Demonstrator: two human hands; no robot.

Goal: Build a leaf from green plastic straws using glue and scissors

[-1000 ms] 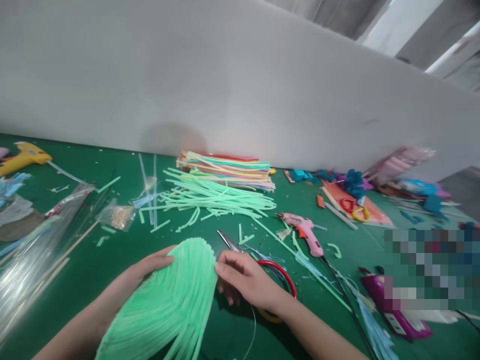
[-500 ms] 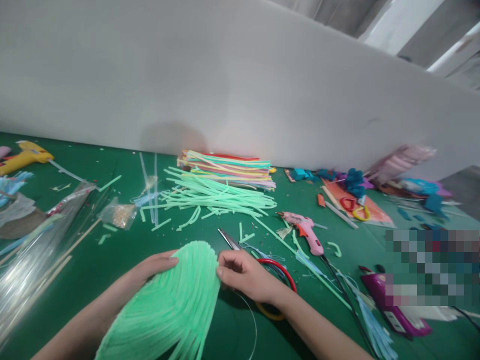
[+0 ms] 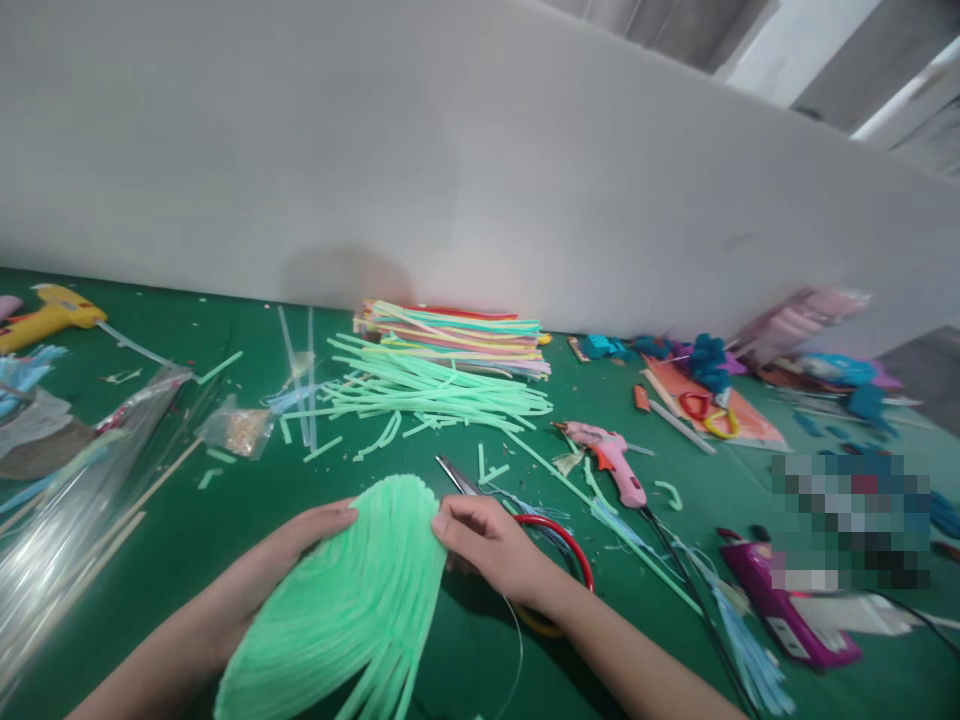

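while left hand (image 3: 315, 540) holds one bundle (image 3: 349, 590), right hand (image 3: 491, 548) pinches it; one scissors (image 3: 579, 553) near

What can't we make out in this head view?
All head view:
Left hand: most fingers, behind the green bundle.
Green bundle: lower ends, cut off by bottom edge.
Scissors: middle, hidden by right hand.
Yellow glue gun: cut off by left edge.
Pixelated patch: contents, blurred out.

Green bundle (image 3: 341, 590) shifted right; thread (image 3: 520, 645) too
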